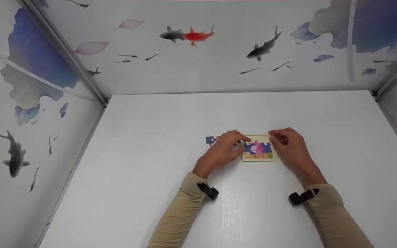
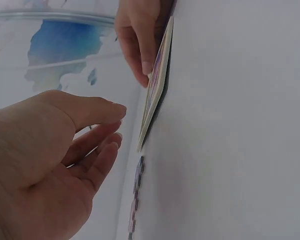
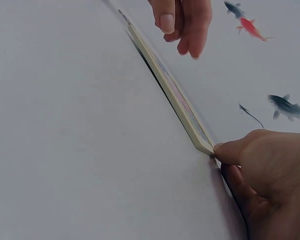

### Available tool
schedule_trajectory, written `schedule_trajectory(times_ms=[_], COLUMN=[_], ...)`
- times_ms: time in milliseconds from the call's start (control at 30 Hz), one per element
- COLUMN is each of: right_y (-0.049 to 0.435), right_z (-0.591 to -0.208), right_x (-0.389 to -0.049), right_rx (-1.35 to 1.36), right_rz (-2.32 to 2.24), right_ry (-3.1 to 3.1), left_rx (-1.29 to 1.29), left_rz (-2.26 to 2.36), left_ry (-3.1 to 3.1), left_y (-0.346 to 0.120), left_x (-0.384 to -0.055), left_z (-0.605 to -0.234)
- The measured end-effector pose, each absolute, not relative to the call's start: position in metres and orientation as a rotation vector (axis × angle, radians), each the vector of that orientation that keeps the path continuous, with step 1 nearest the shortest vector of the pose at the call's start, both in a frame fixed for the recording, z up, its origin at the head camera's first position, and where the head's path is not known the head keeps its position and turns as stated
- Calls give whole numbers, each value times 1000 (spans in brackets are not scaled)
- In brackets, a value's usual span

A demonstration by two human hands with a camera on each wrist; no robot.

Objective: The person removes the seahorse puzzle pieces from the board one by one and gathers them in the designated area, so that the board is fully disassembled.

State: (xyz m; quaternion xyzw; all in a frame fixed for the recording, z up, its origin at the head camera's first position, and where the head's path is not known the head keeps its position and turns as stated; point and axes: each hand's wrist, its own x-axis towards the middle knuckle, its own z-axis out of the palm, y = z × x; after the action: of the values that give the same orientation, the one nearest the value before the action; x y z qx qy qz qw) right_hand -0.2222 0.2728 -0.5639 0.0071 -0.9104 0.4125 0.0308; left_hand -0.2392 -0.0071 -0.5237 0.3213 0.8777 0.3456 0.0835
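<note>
A small puzzle tray (image 1: 260,160) with a pale rim lies on the white table. Purple, pink and orange jigsaw pieces (image 1: 258,148) fill its near part, and the bare pale base shows along the far part. My right hand (image 1: 292,148) holds the tray's right side, with the thumb against its edge (image 3: 206,148) in the right wrist view. Above the tray's left side hovers my left hand (image 1: 223,148), fingers loosely bent and nothing visible between them in the left wrist view. Loose jigsaw pieces (image 1: 211,140) lie left of the tray, partly hidden behind the left hand.
White panels printed with fish (image 1: 262,48) and leaves stand behind and to the left of the table (image 1: 133,155). Metal strips (image 1: 71,55) run along the panel corners. Each wrist wears a black strap device (image 1: 302,198) at the sleeve cuff.
</note>
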Motion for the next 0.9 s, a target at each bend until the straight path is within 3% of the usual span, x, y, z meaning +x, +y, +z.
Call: schedule_trajectory(times_ms=[267,900], right_y=[274,274], right_z=[-564,-562], right_x=[-224,-223], right_rx=[92,80], right_rz=[1299,1279], right_ry=[-2765,-2782], left_rx=[1059,847], left_rz=[1005,981], left_ry=[2585,2671], left_y=[28,50], left_x=[-237,-232], left_z=[-527,-538])
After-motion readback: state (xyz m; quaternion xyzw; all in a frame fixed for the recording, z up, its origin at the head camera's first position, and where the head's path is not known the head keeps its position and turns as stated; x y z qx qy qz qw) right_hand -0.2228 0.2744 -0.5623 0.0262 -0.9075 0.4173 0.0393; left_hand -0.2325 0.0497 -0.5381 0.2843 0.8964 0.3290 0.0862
